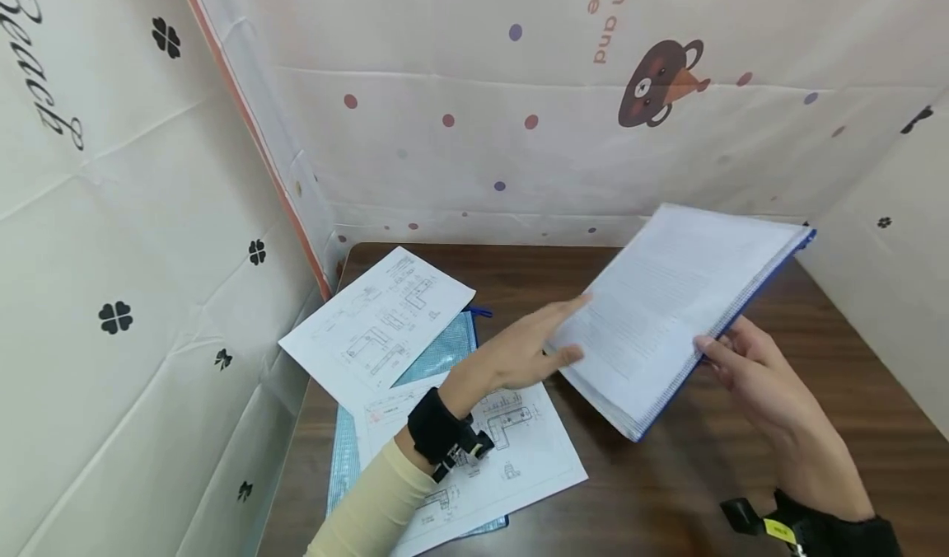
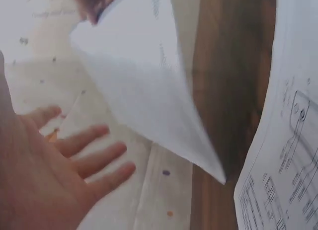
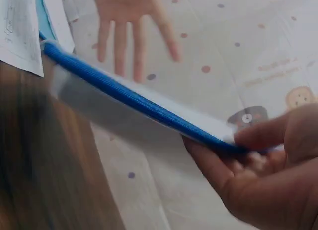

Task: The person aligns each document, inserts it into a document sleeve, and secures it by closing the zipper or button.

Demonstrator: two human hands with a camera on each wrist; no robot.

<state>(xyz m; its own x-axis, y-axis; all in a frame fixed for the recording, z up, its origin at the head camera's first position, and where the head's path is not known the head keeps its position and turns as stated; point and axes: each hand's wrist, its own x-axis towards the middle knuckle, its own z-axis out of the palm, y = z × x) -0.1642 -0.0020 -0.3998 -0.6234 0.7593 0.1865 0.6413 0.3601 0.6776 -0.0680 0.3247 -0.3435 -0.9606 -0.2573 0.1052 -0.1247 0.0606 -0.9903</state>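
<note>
My right hand [image 1: 771, 384] pinches the blue-trimmed edge of a zip document pouch [image 1: 667, 318] between thumb and fingers. White printed paper shows through the pouch, which is held tilted above the table. In the right wrist view, the blue zip edge [image 3: 124, 95] runs between the thumb and fingers. My left hand [image 1: 522, 347] is at the pouch's left side with fingers extended; the left wrist view shows those fingers [image 2: 99, 163] spread and holding nothing. Below the left forearm lie a drawing sheet [image 1: 534, 450] and, farther back, another drawing sheet [image 1: 385, 318].
A light blue mesh pouch [image 1: 437, 351] lies partly under the drawing sheets on the brown wooden table [image 1: 712, 491]. Patterned white cloth [image 1: 445, 161] hangs behind the table and at both sides.
</note>
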